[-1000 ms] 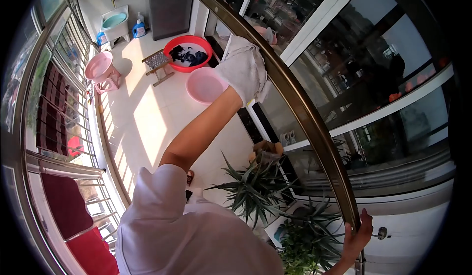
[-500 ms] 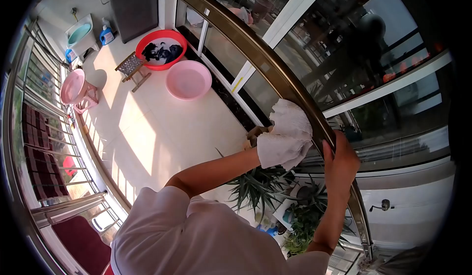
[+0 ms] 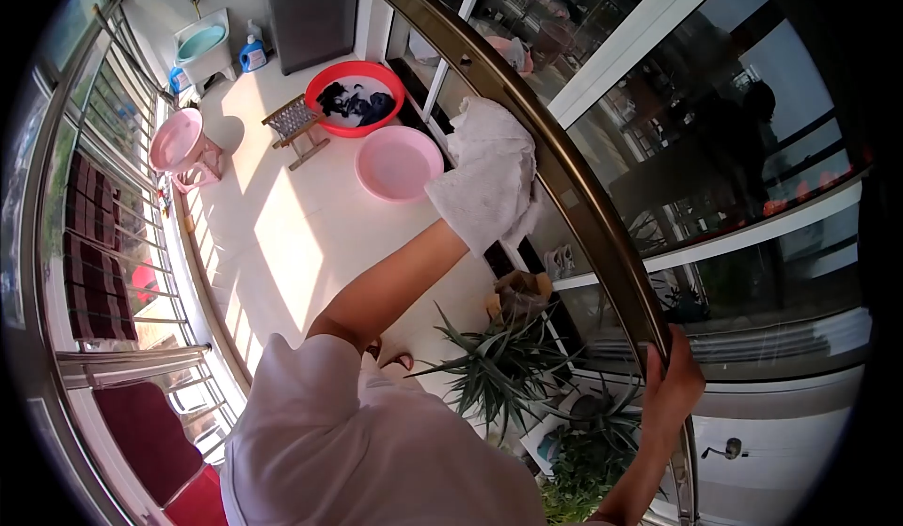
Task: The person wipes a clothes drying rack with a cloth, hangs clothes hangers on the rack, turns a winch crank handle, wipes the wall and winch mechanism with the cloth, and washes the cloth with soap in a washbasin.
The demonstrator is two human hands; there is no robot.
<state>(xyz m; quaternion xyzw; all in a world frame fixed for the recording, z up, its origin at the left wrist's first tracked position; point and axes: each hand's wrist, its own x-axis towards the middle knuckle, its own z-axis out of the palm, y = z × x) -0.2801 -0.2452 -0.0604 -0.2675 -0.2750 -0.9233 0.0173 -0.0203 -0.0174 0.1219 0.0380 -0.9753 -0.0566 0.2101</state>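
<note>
A white cloth covers my left hand, hiding its fingers; the cloth moves with the hand and lies against the near side of a long brown metal frame. Only the bare forearm shows below the cloth. Lower down the same frame, at the right, my right hand has its fingers wrapped around the edge. Glass panes with white frames stand behind the brown frame.
A red basin with dark clothes, a pink basin and a small stool stand on the floor. Spiky plants grow below the frame. Window railings run along the left.
My left hand and the cloth have moved up along the frame, away from my right hand. The view has shifted, and my right hand still grips the frame.
</note>
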